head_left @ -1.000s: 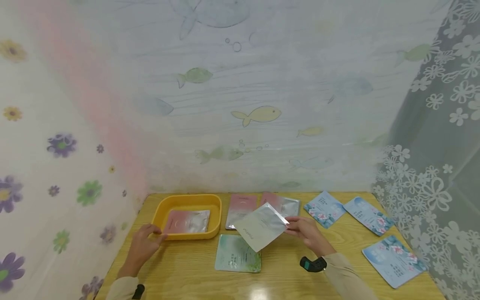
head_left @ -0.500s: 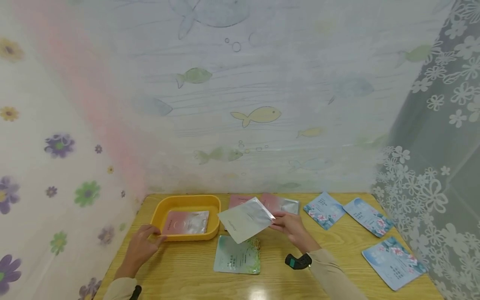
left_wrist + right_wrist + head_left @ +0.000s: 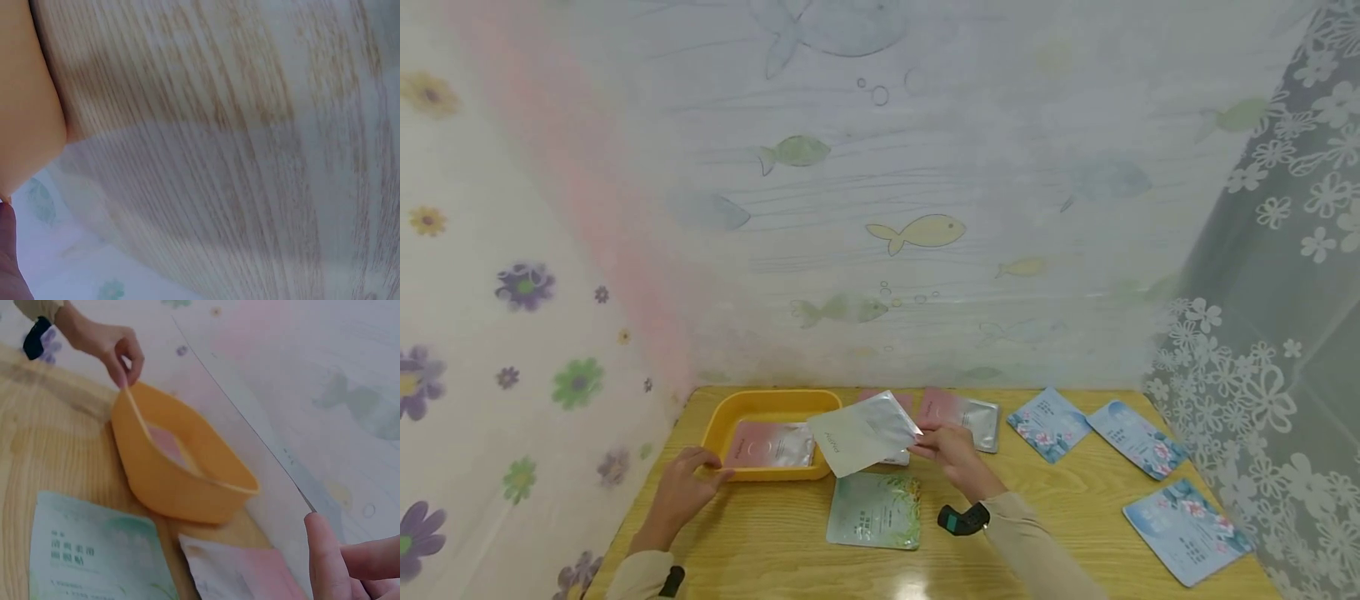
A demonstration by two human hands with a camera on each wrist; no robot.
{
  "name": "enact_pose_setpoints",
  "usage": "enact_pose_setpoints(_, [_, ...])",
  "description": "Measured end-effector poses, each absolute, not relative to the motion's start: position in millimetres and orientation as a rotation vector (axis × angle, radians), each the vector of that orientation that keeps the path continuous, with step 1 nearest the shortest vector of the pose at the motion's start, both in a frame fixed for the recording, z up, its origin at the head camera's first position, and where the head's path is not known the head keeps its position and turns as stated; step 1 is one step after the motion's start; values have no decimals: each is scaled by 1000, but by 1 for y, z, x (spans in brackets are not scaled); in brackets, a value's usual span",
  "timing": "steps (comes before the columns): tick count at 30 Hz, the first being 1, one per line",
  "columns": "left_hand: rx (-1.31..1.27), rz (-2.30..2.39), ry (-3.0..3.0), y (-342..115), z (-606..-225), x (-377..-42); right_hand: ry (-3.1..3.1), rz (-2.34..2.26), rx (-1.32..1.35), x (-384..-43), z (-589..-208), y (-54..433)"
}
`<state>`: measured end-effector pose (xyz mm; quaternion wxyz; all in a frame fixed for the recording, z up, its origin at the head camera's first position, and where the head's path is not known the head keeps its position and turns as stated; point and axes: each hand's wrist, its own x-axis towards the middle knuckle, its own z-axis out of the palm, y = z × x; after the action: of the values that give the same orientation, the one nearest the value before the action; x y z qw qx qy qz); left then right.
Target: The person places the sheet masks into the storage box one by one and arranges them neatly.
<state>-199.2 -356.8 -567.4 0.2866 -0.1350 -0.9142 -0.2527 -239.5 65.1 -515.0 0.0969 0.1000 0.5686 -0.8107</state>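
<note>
My left hand (image 3: 685, 487) pinches the near left corner of the rim of a yellow plastic basket (image 3: 775, 475). Inside the basket lies one pink-and-silver face mask packet (image 3: 766, 443). Between thumb and fingers, my right hand (image 3: 953, 458) holds a pale green and silver face mask packet (image 3: 856, 437) by its silver edge. That packet is raised and tilted, its far corner overlapping the basket's right rim in the head view. Below it on the table lies a green face mask packet (image 3: 872, 510). From the right wrist, the held packet appears nearly edge-on.
Behind the right hand lies a pink-and-silver packet (image 3: 951, 408); another pink packet (image 3: 240, 569) is partly hidden under the held one. Several blue floral packets (image 3: 1187, 533) lie on the right of the wooden table (image 3: 1037, 533). A fish-patterned curtain (image 3: 925, 333) hangs behind the table.
My right hand has carried the pale green packet leftward, from above the green packet to the basket's right rim. My left hand stays on the rim.
</note>
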Motion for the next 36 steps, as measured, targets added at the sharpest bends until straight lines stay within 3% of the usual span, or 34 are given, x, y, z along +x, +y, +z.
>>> enact_pose_setpoints(36, [-215,-842,-2534,-359,-568,-197,1431,-2511,483,-247,-514,-45])
